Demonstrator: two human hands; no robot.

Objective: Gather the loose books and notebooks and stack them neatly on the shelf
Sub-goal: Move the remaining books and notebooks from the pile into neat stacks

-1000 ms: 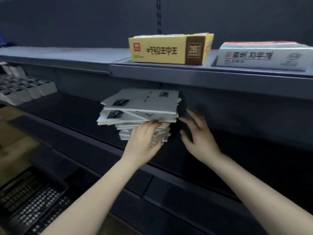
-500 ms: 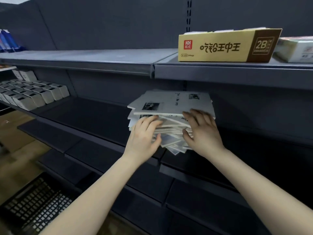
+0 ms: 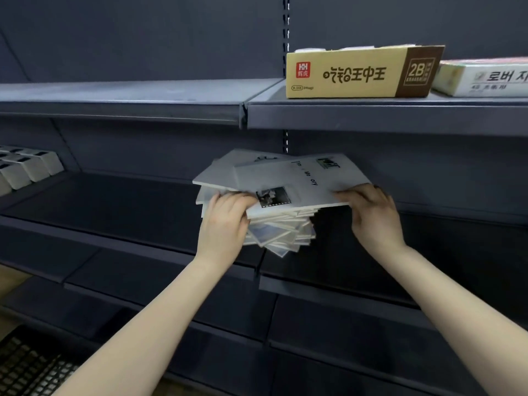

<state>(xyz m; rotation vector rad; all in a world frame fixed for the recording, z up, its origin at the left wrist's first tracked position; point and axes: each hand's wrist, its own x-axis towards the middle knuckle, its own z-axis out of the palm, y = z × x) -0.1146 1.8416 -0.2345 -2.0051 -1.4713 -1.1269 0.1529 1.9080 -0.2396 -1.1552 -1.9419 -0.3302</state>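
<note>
A ragged stack of grey-white notebooks (image 3: pixel 274 232) sits on the dark middle shelf (image 3: pixel 128 212), its lower books fanned out at odd angles. The top notebook (image 3: pixel 297 181), grey with a small black photo and thin lettering, lies skewed over the pile. My left hand (image 3: pixel 225 224) grips its near-left corner and the pile's left edge. My right hand (image 3: pixel 371 215) pinches the top notebook's right edge, fingers over the cover.
A yellow cardboard box (image 3: pixel 363 72) and a white box with Korean print (image 3: pixel 483 78) stand on the upper shelf (image 3: pixel 371 115). Small white boxes (image 3: pixel 25 167) line the middle shelf's far left. A black wire basket (image 3: pixel 31 367) sits at the floor, bottom left.
My right hand went from hovering beside the pile to gripping the top notebook's right edge. The top notebook has turned and shifted right. The view has moved closer.
</note>
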